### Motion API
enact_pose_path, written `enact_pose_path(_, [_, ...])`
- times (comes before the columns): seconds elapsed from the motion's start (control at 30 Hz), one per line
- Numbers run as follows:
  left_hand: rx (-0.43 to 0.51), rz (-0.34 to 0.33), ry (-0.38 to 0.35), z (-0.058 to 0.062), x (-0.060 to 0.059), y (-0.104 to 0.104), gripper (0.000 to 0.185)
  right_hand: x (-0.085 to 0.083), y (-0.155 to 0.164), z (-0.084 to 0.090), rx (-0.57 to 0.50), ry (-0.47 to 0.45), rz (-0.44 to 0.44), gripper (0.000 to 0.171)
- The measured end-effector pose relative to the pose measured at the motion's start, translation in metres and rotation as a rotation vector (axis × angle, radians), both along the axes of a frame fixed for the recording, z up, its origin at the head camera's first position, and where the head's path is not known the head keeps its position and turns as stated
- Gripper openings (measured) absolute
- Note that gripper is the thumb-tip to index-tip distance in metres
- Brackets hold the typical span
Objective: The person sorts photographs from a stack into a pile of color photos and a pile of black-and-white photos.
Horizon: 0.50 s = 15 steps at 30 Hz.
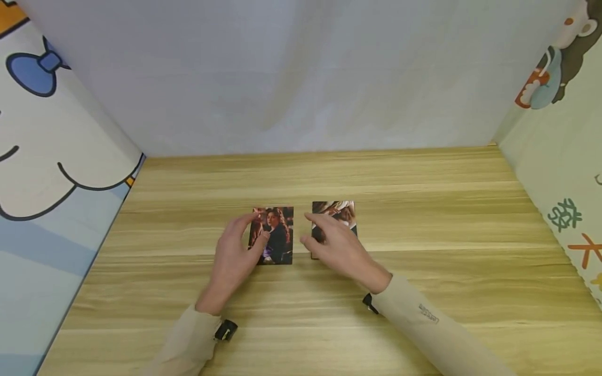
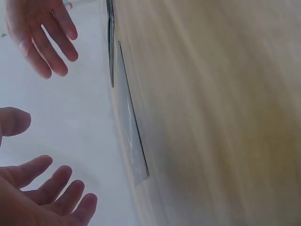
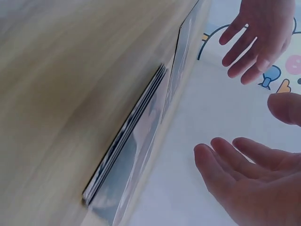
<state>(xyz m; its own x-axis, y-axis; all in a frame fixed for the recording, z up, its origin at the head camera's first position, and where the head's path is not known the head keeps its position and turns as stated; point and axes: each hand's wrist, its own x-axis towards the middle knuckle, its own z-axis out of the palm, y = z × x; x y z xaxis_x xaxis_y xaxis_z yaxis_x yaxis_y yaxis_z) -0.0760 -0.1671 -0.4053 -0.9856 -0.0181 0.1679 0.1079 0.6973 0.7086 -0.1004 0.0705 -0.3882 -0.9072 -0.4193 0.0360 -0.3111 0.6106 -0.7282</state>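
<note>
Two sets of printed photo cards lie side by side on the wooden table. The left photo card (image 1: 281, 235) shows a long-haired figure in dark clothes and looks thin in the left wrist view. To its right lies a small stack of photo cards (image 1: 345, 211), whose layered edges (image 3: 124, 136) show in the right wrist view. My left hand (image 1: 235, 256) hovers over the left side of the left card, fingers relaxed and holding nothing. My right hand (image 1: 340, 248) is above the stack, covering its lower part, with thumb and fingers apart and nothing between them.
The wooden table (image 1: 423, 209) stretches around the cards. A pale cloth wall (image 1: 301, 78) stands behind it, with cartoon-printed panels at the left (image 1: 70, 146) and right (image 1: 555, 172). Small black straps with devices (image 1: 226, 330) sit at the wrists.
</note>
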Motion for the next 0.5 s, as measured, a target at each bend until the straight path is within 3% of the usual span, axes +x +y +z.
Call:
enact_pose_path(0.23, [-0.007, -0.056, 0.068, -0.001, 0.003, 0.019, 0.057, 0.006, 0.019, -0.002, -0.018, 0.059, 0.01, 0.059])
enact_pose_path(0.5, [-0.111, -0.131, 0.097, 0.004, 0.001, 0.034, 0.063, 0.006, 0.042, -0.005, 0.05, 0.133, -0.008, 0.065])
